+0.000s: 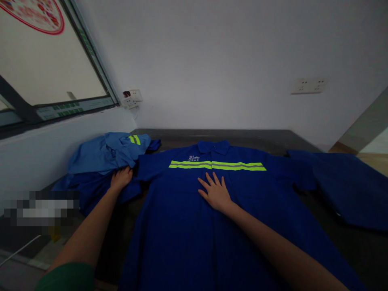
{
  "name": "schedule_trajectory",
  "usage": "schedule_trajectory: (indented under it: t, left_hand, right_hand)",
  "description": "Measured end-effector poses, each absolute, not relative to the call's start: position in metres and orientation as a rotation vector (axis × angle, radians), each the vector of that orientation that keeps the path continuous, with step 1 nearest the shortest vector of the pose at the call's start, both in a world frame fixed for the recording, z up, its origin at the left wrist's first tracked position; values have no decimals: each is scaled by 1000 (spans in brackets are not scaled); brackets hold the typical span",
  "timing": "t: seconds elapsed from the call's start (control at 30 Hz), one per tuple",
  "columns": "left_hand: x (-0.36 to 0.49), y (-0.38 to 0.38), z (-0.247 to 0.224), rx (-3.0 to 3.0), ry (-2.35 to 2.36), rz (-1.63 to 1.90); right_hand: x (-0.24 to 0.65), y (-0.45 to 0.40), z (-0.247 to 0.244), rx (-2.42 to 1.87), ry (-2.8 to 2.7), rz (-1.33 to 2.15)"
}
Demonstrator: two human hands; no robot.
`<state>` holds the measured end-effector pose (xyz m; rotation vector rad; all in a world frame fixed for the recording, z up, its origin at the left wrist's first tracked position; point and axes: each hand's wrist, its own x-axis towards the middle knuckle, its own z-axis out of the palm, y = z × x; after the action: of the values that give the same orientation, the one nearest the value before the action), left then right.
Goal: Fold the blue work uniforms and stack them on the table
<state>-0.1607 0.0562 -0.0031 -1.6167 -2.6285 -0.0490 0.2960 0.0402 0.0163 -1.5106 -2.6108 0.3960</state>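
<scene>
A dark blue short-sleeved work shirt (182, 206) lies spread out, front up, its collar toward the wall. A yellow-green reflective band (194, 164) crosses its chest, with a small white print above the band. My right hand (216, 193) rests flat on the shirt front just below the band, fingers spread. At the left, my left hand (121, 178) lies on dark blue cloth by the shirt's sleeve, holding nothing that I can see. Its fingertips touch the lower edge of a crumpled light blue garment (93, 155), which lies on more dark blue clothing (87, 188).
The dark tabletop (242, 135) meets a white wall with sockets (309, 85). Another dark blue garment (351, 190) lies at the right, against the shirt's sleeve. A window (51, 72) is at the left. A blurred-out patch and a white cable (21, 249) are at lower left.
</scene>
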Motion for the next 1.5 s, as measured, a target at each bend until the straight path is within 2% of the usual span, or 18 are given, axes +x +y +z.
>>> schedule_trajectory:
  t: [0.33,0.53,0.67,0.93,1.13,1.23,1.3,1.5]
  left_hand:
    - [-161,36,5,-1435,-2761,-28]
    - [-152,22,8,-1557,-2659,-32]
    - [-124,5,19,-1643,-2555,-175]
    - [-3,-107,38,-2281,-2161,-414]
    - [6,-185,17,-1996,-2430,-435]
    - [-6,-199,18,-1950,-2664,-661]
    - [-13,-204,25,-1949,-2827,-938]
    - [-12,-218,39,-1741,-2977,-2185]
  right_hand:
    - [296,39,17,-1527,-2614,393]
    - [294,39,11,-1546,-2593,355]
    - [292,39,10,-1551,-2576,350]
    - [285,44,15,-1575,-2614,376]
    - [283,48,18,-1530,-2584,364]
    - [285,42,25,-1472,-2539,370]
    - [293,34,35,-1386,-2519,375]
    - [358,-24,68,-1022,-2470,441]
